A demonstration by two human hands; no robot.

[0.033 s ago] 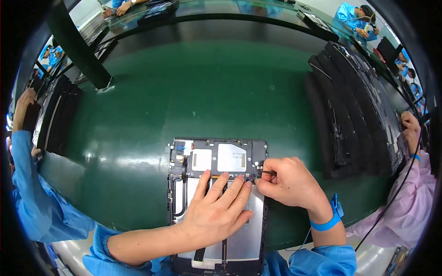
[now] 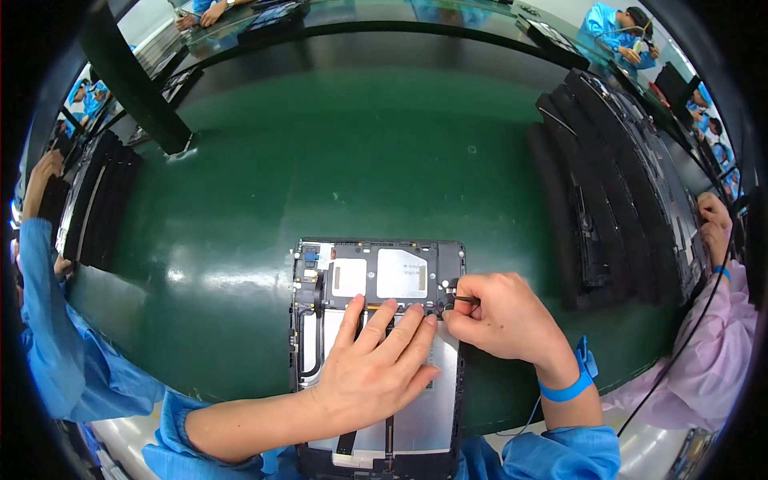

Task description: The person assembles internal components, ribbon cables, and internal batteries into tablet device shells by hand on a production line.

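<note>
An opened tablet (image 2: 445,384) lies near the front edge of the green table, its silver inner plate and black frame exposed. My left hand (image 2: 376,364) rests flat across its middle, fingers stretched out and slightly spread, fingertips near the lower edge of the black board section (image 2: 370,274). At the tablet's right side, my right hand (image 2: 506,316) pinches a slim black tool (image 2: 466,300) between thumb and forefinger. Its tip points left at small parts by the tablet's right edge. Most of the tool is hidden in the fingers, so its exact kind is unclear. A blue wrist strap (image 2: 566,389) circles my right wrist.
On the right stands a stack of black foam trays (image 2: 616,184) holding devices; another stack (image 2: 96,200) is on the left. A dark green post (image 2: 132,80) rises at the back left. Co-workers' hands (image 2: 714,216) show at both sides. A black cable (image 2: 680,348) hangs at right.
</note>
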